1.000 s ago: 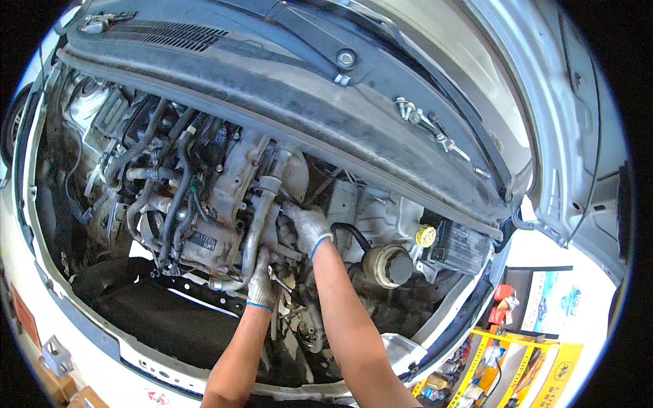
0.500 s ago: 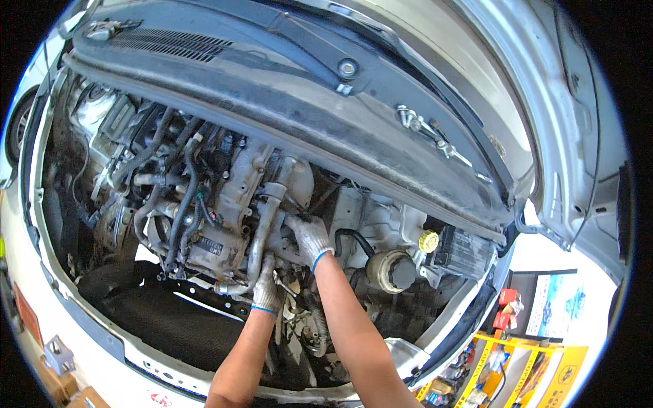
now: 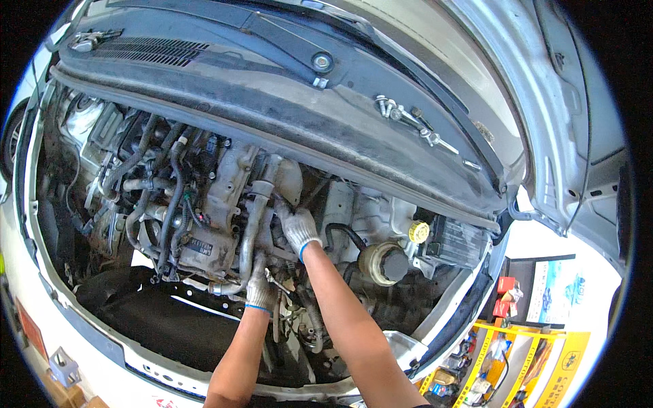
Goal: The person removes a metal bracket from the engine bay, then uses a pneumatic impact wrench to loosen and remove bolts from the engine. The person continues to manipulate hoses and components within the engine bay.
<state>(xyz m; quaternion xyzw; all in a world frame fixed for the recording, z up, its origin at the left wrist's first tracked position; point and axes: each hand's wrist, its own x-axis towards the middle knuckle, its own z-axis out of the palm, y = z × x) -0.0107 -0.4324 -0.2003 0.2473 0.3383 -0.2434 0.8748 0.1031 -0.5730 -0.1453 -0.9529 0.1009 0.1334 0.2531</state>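
Observation:
In the engine bay, a grey metal pipe [image 3: 251, 231] runs down the middle. My right hand [image 3: 299, 230], in a knitted glove with blue cuff, is just right of this pipe, its fingers bent around something dark that I cannot make out. My left hand [image 3: 260, 289], gloved alike, reaches in at the pipe's lower end, beside some small metal parts; its fingertips are hidden. The engine cover [image 3: 218, 190] and black hoses [image 3: 173, 217] lie left of the hands. A reservoir with dark cap [image 3: 383, 262] sits to the right.
Bolts and tools [image 3: 415, 122] lie on the cowl [image 3: 286, 109], with another metal piece [image 3: 92, 41] at its left. The raised bonnet [image 3: 558, 122] is at right. Beyond the front rim [image 3: 170, 370] are a yellow rack [image 3: 564, 360] and cardboard boxes [image 3: 64, 387].
My right hand shifts slightly up and left relative to the pipe over the last half second. My left hand stays at the pipe's lower end. The whole view has shifted slightly.

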